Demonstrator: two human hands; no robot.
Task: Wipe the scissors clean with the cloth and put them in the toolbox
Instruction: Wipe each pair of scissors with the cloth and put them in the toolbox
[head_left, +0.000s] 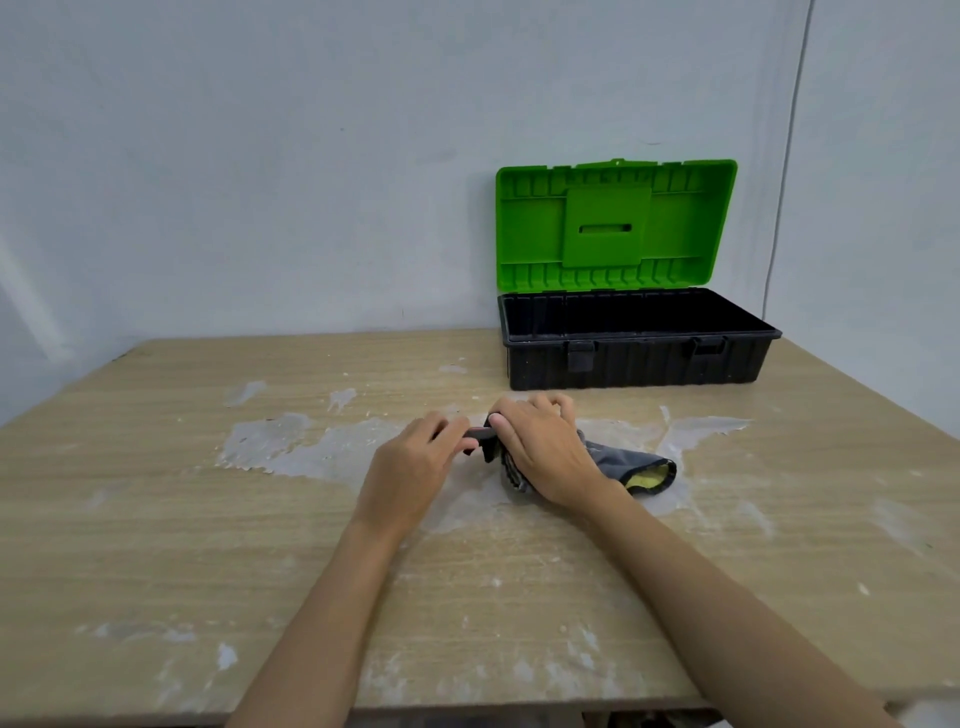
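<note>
My left hand (415, 462) grips the scissors (479, 434) at their handle end; only a short dark piece of them shows between my hands. My right hand (545, 447) holds a grey cloth (623, 462) with a yellow inner side, wrapped round the rest of the scissors, so the blades are hidden. Both hands are low over the middle of the wooden table (208, 519). The toolbox (636, 358), black with a green lid standing upright, sits open at the back right, beyond my right hand. Its inside looks dark and bare.
The table surface carries pale smeared patches around the hands and scattered white flecks. A light wall stands directly behind the table and toolbox. A thin cable (784, 156) hangs down the wall at the right. The table's front edge runs close below my forearms.
</note>
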